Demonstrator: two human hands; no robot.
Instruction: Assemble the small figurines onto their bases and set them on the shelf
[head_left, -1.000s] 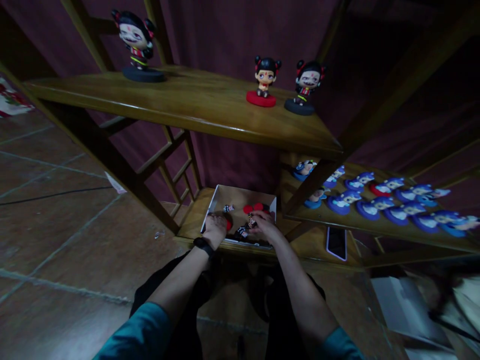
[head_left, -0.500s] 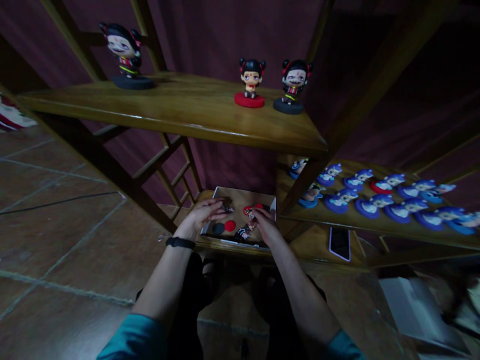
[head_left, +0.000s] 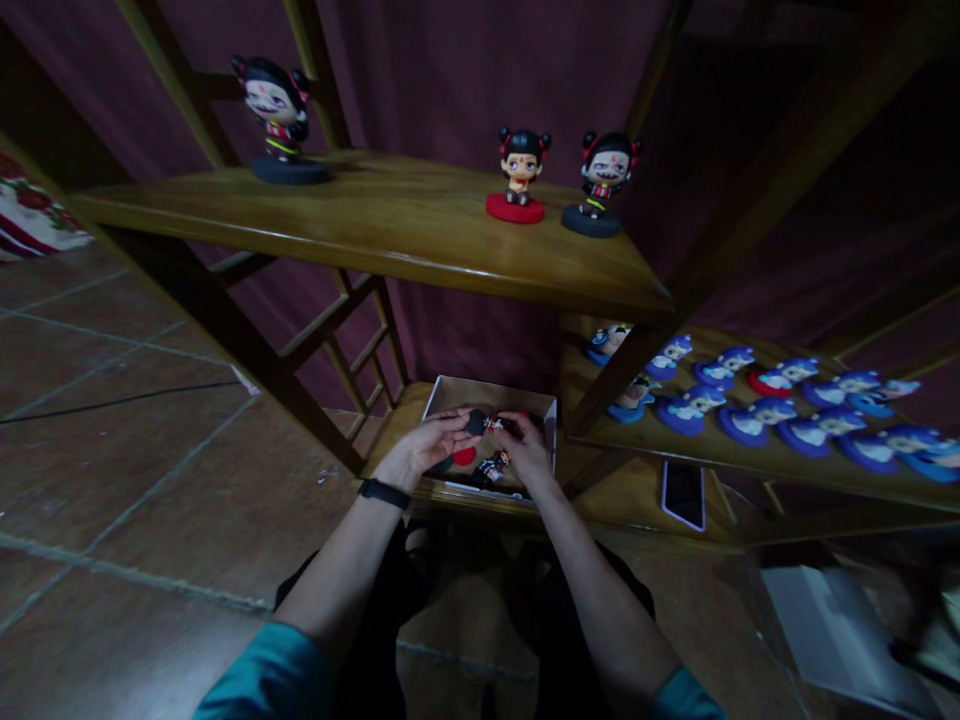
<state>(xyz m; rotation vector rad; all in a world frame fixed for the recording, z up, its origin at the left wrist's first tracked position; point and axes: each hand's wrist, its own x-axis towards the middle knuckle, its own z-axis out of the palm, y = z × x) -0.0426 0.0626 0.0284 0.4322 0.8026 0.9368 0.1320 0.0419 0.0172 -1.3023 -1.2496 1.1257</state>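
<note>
Over a shallow open box point(head_left: 517, 392), my hands meet at one small figurine point(head_left: 492, 424) with red and white parts. My left hand point(head_left: 435, 438) pinches the dark rounded piece point(head_left: 475, 422) at its left end; whether this is a base or the figurine's head I cannot tell. At the other end are the fingers of my right hand point(head_left: 528, 450), closed on the figurine. Below them in the box lie a red disc point(head_left: 464, 456), a dark disc point(head_left: 442, 466) partly hidden by my left hand, and another black-and-white figurine point(head_left: 493, 466).
Three figurines on round bases stand on the wooden shelf point(head_left: 405, 225) above my hands. Several blue-haired figurines point(head_left: 757, 410) lie on a shelf to the right. A phone point(head_left: 683, 493) rests below them. A wooden upright point(head_left: 622, 375) stands right of the box.
My left hand has moved right to meet my right hand. The dark piece and the red-and-white figurine, apart before, are now together between them. The view has shifted slightly.
</note>
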